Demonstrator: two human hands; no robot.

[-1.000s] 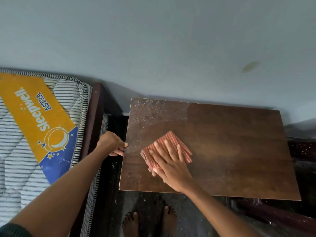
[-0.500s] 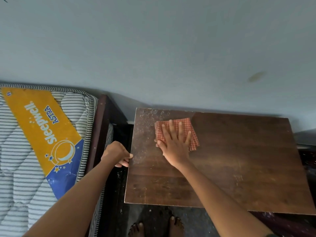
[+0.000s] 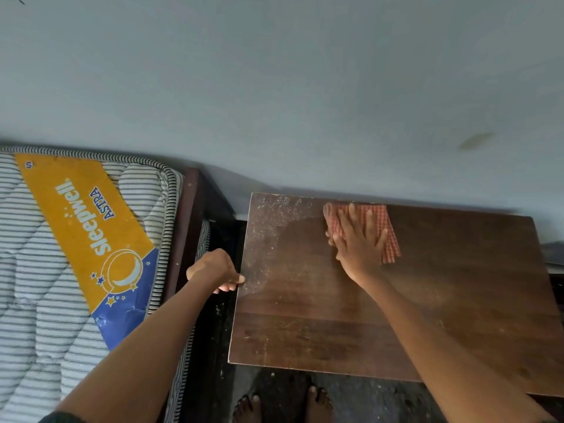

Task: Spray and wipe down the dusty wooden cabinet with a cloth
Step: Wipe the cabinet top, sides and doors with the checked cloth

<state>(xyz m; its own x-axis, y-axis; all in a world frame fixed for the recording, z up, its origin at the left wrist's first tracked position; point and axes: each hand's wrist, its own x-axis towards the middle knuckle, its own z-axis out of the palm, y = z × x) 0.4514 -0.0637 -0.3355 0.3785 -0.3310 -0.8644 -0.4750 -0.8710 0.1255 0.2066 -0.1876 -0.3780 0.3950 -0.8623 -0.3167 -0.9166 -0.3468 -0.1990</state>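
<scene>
Presses the checked cloth (image 3: 388, 239) flat onto the cabinet top (image 3: 335, 315) with the right hand (image 3: 358, 248), fingers straight and fanned apart, close to the far edge by the wall (image 3: 305, 102); steadies the left edge with the left hand (image 3: 213, 268), thumb on the rim and fingers curled beneath, apparently gripping it; shows speckled dust (image 3: 271, 215) only in the far left corner and down the left strip, near the cloth but apart from it; looks darker and mostly clean across the middle and right, with faint scuffs toward the front; suggests wiping of the top well past halfway; leaves that dusty corner to do, and probably the sides, hidden from here; cannot tell whether spraying is finished.
</scene>
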